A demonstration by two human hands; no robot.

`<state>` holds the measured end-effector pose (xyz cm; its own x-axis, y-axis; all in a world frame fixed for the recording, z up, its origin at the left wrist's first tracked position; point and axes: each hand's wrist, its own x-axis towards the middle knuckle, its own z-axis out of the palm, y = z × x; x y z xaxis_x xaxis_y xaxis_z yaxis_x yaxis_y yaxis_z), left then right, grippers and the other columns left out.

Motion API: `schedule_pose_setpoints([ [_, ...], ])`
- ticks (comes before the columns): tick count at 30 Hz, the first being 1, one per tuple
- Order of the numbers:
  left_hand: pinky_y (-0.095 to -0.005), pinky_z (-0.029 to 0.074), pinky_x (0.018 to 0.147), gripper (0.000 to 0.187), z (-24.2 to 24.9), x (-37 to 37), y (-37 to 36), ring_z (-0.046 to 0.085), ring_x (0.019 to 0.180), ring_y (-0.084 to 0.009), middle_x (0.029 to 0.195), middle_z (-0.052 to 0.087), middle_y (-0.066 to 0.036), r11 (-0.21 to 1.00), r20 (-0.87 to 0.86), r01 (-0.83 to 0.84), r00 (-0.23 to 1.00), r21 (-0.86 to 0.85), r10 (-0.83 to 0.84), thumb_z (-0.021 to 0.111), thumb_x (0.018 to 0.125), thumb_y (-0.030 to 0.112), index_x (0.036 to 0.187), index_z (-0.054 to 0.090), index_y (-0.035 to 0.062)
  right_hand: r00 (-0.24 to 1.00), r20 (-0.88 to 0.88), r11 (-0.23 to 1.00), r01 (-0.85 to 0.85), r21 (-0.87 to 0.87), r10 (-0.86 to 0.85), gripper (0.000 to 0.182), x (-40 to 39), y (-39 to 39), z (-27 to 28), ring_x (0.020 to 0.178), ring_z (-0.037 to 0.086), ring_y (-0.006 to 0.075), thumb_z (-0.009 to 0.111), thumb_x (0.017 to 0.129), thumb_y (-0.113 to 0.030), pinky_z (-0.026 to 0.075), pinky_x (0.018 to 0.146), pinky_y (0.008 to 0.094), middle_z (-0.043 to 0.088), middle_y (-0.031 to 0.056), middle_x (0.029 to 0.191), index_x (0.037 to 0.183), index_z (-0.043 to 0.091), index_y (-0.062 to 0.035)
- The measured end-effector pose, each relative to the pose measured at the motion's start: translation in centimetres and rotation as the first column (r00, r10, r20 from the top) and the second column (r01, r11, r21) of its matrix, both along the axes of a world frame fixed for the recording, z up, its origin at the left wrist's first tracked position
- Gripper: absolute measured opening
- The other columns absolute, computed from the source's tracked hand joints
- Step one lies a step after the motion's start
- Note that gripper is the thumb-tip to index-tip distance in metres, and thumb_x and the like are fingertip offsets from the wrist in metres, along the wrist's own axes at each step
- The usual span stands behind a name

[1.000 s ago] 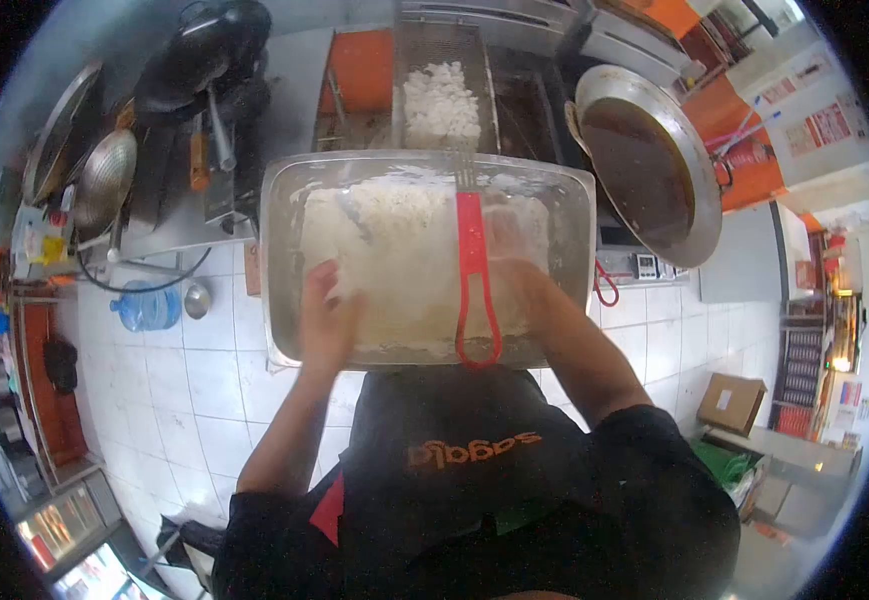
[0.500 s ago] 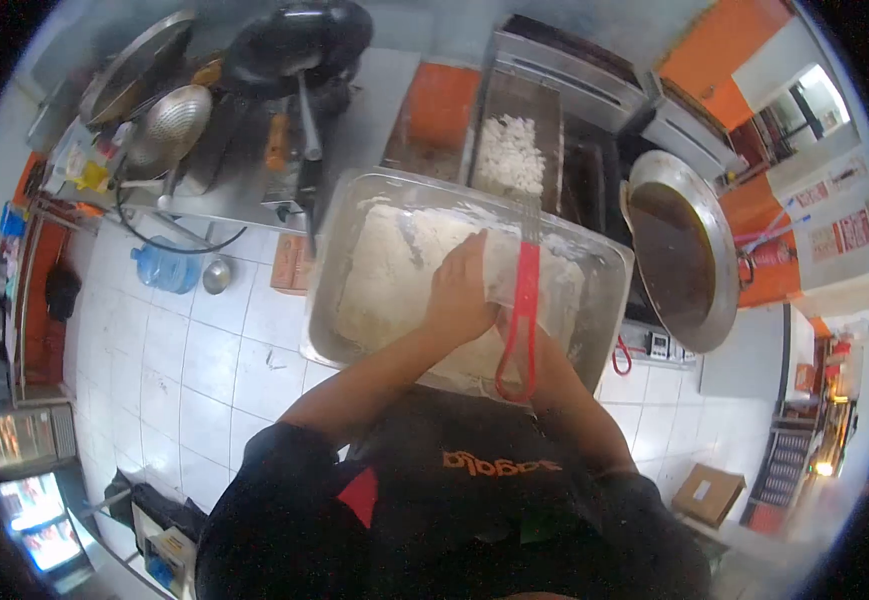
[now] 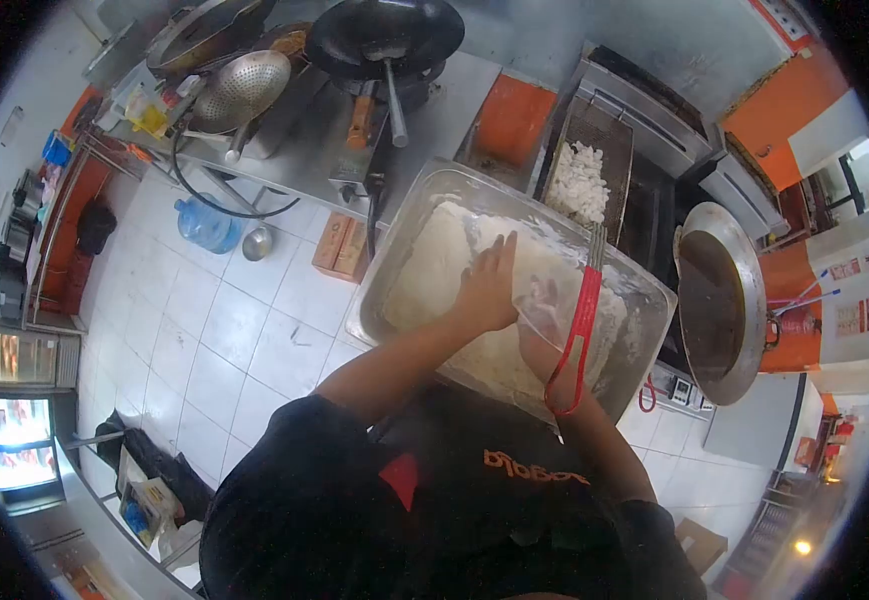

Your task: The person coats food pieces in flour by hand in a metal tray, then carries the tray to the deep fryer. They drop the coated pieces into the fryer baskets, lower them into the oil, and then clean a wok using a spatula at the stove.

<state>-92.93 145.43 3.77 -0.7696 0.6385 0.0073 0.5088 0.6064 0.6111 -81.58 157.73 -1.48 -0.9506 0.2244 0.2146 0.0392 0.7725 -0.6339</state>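
A deep metal pan (image 3: 409,240) of white flour (image 3: 434,275) stands in front of me. Over the flour, my left hand (image 3: 487,290) is open, its fingers stretched and slightly apart. Close beside it, my right hand (image 3: 546,350) is wrapped round what looks like a clear plastic container (image 3: 542,308), its shape hard to make out. The red handle (image 3: 582,315) of a fry basket crosses above my right hand and hides part of it. White, flour-coated pieces (image 3: 581,185) lie in the basket beyond the pan's far rim.
A wide pan of dark oil (image 3: 719,300) stands right of the flour pan. On the left counter are a black wok (image 3: 384,40) and a perforated skimmer (image 3: 244,90). A blue water jug (image 3: 209,225), a small metal bowl (image 3: 257,243) and a cardboard box (image 3: 339,245) are on the floor.
The view has shifted, so the pan and counter appear farther right and slightly turned. My left hand's fingers have spread apart, and my right hand with the clear container shows more plainly.
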Motion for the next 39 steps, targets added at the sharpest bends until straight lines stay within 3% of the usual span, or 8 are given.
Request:
schedule_pose_setpoints([
  [6,-0.0539,0.035,0.112,0.113,1.7,-7.3,-5.0,0.033,0.143,-0.0422,0.158,0.027,-0.025,0.967,0.029,-0.044,0.998,-0.251,0.053,0.081,0.076,0.032,0.158,0.008,0.0071,0.844,0.419,0.871,-0.107,-0.479,0.335,0.051,8.7,-1.7,9.5,0.121,0.057,0.0327,0.068,0.092,-0.025,0.046,0.101,0.0408,0.053,0.02,0.138,0.134,0.053,-0.0026],
  [13,-0.045,0.034,0.115,0.111,5.3,-4.9,-15.9,0.033,0.143,-0.0387,0.155,0.032,-0.026,0.984,0.017,0.04,0.999,0.174,-0.043,0.089,0.066,0.028,0.154,0.025,0.0044,0.805,0.181,0.816,0.578,-0.025,-0.565,0.039,19.1,5.4,11.1,0.102,0.064,0.024,0.068,0.092,-0.021,0.051,0.084,0.0369,0.066,0.0113,0.116,0.128,0.059,-0.006],
  [16,-0.0445,0.043,0.104,0.091,1.4,-3.6,-19.7,0.05,0.129,-0.0355,0.141,0.051,-0.025,0.918,-0.326,-0.362,0.859,0.162,0.396,0.087,0.069,0.031,0.143,0.044,0.001,0.596,0.178,0.603,0.797,-0.017,-0.783,0.045,22.2,8.7,8.4,0.103,0.063,0.0187,0.063,0.097,-0.026,0.049,0.079,0.0348,0.064,0.0075,0.122,0.138,0.053,-0.0101],
  [19,-0.0427,0.05,0.09,0.057,0.2,-2.5,-23.5,0.064,0.105,-0.0293,0.115,0.068,-0.02,0.881,0.621,-0.469,0.674,-0.06,0.401,0.079,0.076,0.027,0.122,0.063,-0.0007,0.646,0.387,0.6,0.76,-0.25,-0.658,0.049,22.8,10.5,6.3,0.107,0.061,0.0182,0.06,0.098,-0.033,0.049,0.077,0.0342,0.062,0.0093,0.128,0.14,0.051,-0.0096],
  [25,-0.0378,0.053,0.081,0.035,-3.7,7.6,-25.4,0.066,0.088,-0.0199,0.094,0.073,-0.011,0.737,0.612,-0.604,0.716,0.303,0.336,0.068,0.077,0.017,0.109,0.071,0.0013,0.781,0.507,0.635,0.606,-0.478,-0.364,0.059,22.5,16.0,8.7,0.116,0.059,0.0171,0.056,0.1,-0.045,0.048,0.071,0.0331,0.056,0.0129,0.141,0.145,0.046,-0.0084],
  [27,-0.036,0.053,0.081,0.035,-2.8,13.5,-26.9,0.066,0.087,-0.0197,0.095,0.073,-0.009,0.727,0.581,-0.66,0.671,0.188,0.459,0.066,0.076,0.013,0.109,0.072,0.0042,0.918,0.285,0.908,0.346,-0.234,-0.276,0.039,23.5,21.8,6.9,0.076,0.061,0.016,0.065,0.096,-0.026,0.045,0.06,0.0271,0.065,0.0069,0.1,0.129,0.056,-0.0081],
  [37,-0.0347,0.052,0.077,0.038,11.5,47.8,-22.5,0.065,0.086,-0.0208,0.099,0.071,-0.011,-0.156,0.84,-0.98,0.017,0.12,0.542,0.058,0.078,0.003,0.114,0.07,0.0007,0.98,0.187,0.994,-0.059,-0.091,0.075,0.03,18.4,26.2,21.8,0.082,0.057,0.0138,0.063,0.09,-0.003,0.05,0.069,0.0276,0.059,0.0049,0.098,0.119,0.058,-0.0008],
  [39,-0.0334,0.051,0.072,0.039,13.4,55.4,-21.4,0.065,0.084,-0.0198,0.097,0.07,-0.01,-0.361,0.801,-0.919,-0.095,0.157,0.591,0.057,0.079,0.0,0.115,0.068,-0.0006,0.958,0.224,0.905,-0.074,-0.419,0.182,0.027,19.2,23.7,20.8,0.088,0.06,0.0137,0.065,0.091,-0.001,0.053,0.073,0.0273,0.06,0.0052,0.102,0.117,0.058,-0.0016],
])
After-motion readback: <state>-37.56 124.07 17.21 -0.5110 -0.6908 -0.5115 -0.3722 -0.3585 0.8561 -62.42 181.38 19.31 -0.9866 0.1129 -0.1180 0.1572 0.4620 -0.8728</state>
